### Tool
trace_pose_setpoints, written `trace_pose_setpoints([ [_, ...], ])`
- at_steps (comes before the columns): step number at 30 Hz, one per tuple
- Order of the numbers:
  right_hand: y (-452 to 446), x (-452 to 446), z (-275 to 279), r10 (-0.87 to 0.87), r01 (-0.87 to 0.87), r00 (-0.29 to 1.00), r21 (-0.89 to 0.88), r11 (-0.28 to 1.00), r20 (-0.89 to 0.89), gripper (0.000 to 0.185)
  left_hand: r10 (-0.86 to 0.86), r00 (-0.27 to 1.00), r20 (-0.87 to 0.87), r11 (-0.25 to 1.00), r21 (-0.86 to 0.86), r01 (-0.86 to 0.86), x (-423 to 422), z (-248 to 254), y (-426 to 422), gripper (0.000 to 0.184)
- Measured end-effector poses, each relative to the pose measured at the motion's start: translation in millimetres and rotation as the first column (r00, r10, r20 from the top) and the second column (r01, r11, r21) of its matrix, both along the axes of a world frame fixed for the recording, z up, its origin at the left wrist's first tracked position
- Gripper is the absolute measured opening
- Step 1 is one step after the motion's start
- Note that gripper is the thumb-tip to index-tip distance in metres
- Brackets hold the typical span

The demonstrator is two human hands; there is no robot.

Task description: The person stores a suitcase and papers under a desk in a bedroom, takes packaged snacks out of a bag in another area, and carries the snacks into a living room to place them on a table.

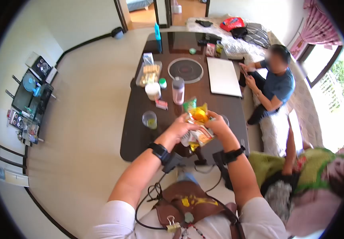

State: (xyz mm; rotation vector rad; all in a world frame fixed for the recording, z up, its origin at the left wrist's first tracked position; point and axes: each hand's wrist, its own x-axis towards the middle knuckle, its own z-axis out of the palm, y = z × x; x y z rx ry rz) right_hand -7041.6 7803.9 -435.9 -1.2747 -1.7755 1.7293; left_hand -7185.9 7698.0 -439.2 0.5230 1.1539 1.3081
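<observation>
Both my hands meet over the near part of the dark table (140, 135), around a bunch of small snack packets (202, 134) in yellow, orange, white and green wrappers. My left hand (180, 128) is closed on the left side of the bunch, and my right hand (218, 124) is closed on its right side. A green packet (189, 104) shows just beyond my fingers. Behind the packets stands a pink bottle with a grey lid (178, 91). To the left are a clear cup (149, 119) and a small red-and-white box (161, 104).
Farther left stand a white jar (153, 91), a green-capped bottle (163, 83) and a tray of food (142, 79). A white laptop (223, 76) lies at the right. A person (277, 79) sits beyond it; another person's arm (290, 149) shows at lower right.
</observation>
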Motion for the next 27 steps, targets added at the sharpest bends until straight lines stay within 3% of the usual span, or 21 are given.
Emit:
trace_pose_setpoints([
  [1,30.0,-5.5,-19.5,-0.016,0.017,1.0,0.045,0.999,-0.009,0.062,-0.043,0.997,-0.059,0.997,0.067,0.047,-10.8,-5.4,28.2,0.058],
  [4,96.7,-25.2,-6.6,-0.063,0.035,0.99,-0.215,0.976,-0.123,0.06,-0.085,0.996,0.025,0.994,-0.069,0.086,-34.6,-14.8,113.4,0.049],
  [7,175.5,-44.9,-47.2,-0.007,-0.03,0.985,-0.217,0.976,-0.171,0.054,-0.048,0.998,-0.049,0.993,-0.114,0.042,-53.6,-17.9,177.1,0.048],
  [8,193.1,-50.4,-60.6,-0.048,-0.007,0.978,-0.263,0.965,-0.202,0.05,-0.073,0.997,0.03,0.992,-0.101,0.076,-62.2,-43.1,200.3,0.053],
  [11,223.3,-71.7,-68.3,-0.113,0.072,0.991,-0.405,0.911,-0.078,0.043,0.111,0.97,-0.216,0.982,-0.126,-0.14,-74.8,-71.7,241.0,0.066],
  [12,237.6,-76.6,-82.2,0.04,-0.065,0.997,-0.427,0.902,-0.068,0.039,0.166,0.934,-0.316,0.968,-0.129,-0.215,-76.2,-80.7,248.9,0.073],
  [14,246.5,-86.5,-94.8,-0.004,0.019,0.999,-0.452,0.892,0.035,0.047,0.195,0.859,-0.474,0.94,-0.158,-0.301,-79.5,-96.5,257.1,0.091],
  [15,250.0,-89.5,-90.6,-0.036,0.06,0.997,-0.442,0.895,0.062,0.051,0.099,0.88,-0.464,0.964,-0.173,-0.2,-81.3,-73.2,253.9,0.093],
  [16,254.9,-92.7,-96.9,-0.121,0.13,0.991,-0.461,0.878,0.05,0.068,0.108,0.912,-0.395,0.965,-0.178,-0.192,-79.1,-56.6,248.1,0.088],
  [17,254.5,-94.3,-94.9,-0.216,0.232,0.973,-0.383,0.894,0.085,0.086,0.118,0.937,-0.329,0.967,-0.178,-0.185,-77.6,-48.9,240.7,0.083],
  [18,253.7,-93.4,-90.5,-0.237,0.26,0.965,-0.274,0.926,0.116,0.091,0.017,0.988,-0.151,0.995,-0.093,-0.031,-85.6,-55.0,231.5,0.077],
  [19,249.4,-90.7,-84.0,-0.265,0.286,0.954,-0.158,0.945,0.142,0.096,-0.007,0.978,-0.207,0.986,-0.165,-0.028,-79.3,-21.1,209.0,0.072],
  [20,238.2,-89.4,-72.5,-0.328,0.335,0.939,-0.053,0.941,0.106,0.088,-0.087,0.974,-0.211,0.988,-0.146,0.056,-81.9,-29.7,188.3,0.067],
  [21,229.7,-86.9,-78.8,-0.327,0.334,0.939,-0.066,0.94,0.104,0.088,-0.194,0.971,-0.142,0.981,-0.049,0.189,-79.7,-15.3,159.6,0.06],
  [23,214.6,-79.4,-95.9,-0.23,0.228,0.973,0.086,0.97,0.005,0.065,-0.388,0.916,-0.101,0.917,-0.14,0.373,-76.8,-11.8,105.1,0.054],
  [24,191.6,-81.6,-98.7,-0.222,0.206,0.974,0.212,0.955,0.05,0.052,-0.452,0.889,-0.07,0.88,-0.195,0.433,-74.2,-12.5,79.5,0.055],
  [25,159.6,-89.0,-97.5,-0.216,0.174,0.972,0.333,0.927,0.094,0.04,-0.473,0.879,-0.062,0.852,-0.287,0.438,-70.0,-20.3,53.8,0.053],
  [27,103.1,-91.5,-93.0,-0.062,0.092,0.994,0.413,0.906,-0.086,0.029,-0.433,0.899,-0.063,0.821,-0.439,0.364,-58.4,-33.6,7.7,0.046],
])
